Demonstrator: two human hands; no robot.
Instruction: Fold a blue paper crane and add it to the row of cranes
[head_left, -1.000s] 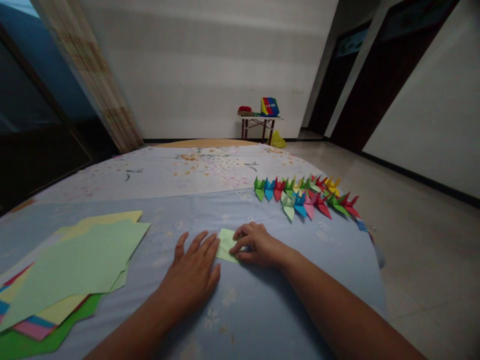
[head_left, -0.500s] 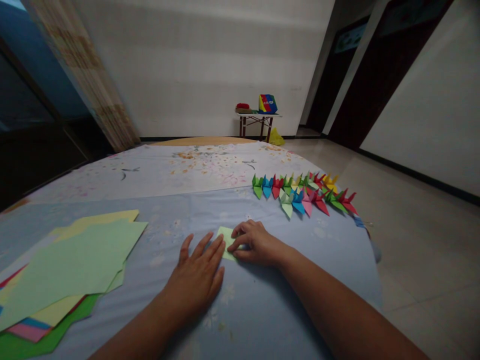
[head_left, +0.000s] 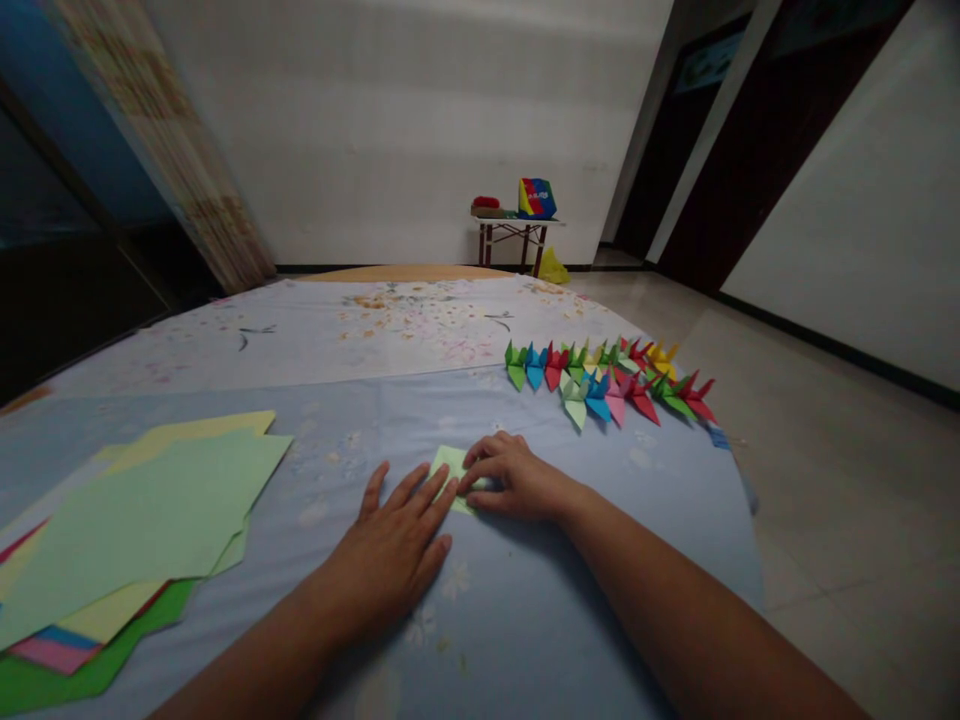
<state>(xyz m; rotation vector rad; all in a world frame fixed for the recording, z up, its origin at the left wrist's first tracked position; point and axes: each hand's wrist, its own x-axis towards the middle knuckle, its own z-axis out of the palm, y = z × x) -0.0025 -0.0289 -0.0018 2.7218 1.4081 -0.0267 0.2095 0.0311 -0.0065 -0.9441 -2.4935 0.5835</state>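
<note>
A small pale green square of folded paper (head_left: 448, 459) lies flat on the blue cloth, partly covered by my fingers. My left hand (head_left: 397, 545) rests on the cloth with its fingers spread, and its fingertips press the paper's left side. On the right side of the paper, my right hand (head_left: 514, 480) has curled fingers with the tips drawn together at the sheet. Whether a fold or edge is pinched between those tips is hidden. Beyond my right hand stand rows of colourful folded paper cranes (head_left: 615, 392).
A pile of coloured paper sheets (head_left: 157, 510) lies at the left. The round table has a blue cloth (head_left: 360, 410) in front and a floral white cloth (head_left: 315, 330) behind. By the far wall, a small table (head_left: 517, 222) bears a multicoloured box (head_left: 536, 199).
My left fingertips have slid slightly right over the paper, closer to my right fingers. My right hand stays about where it was. The whole view has shifted a little.
</note>
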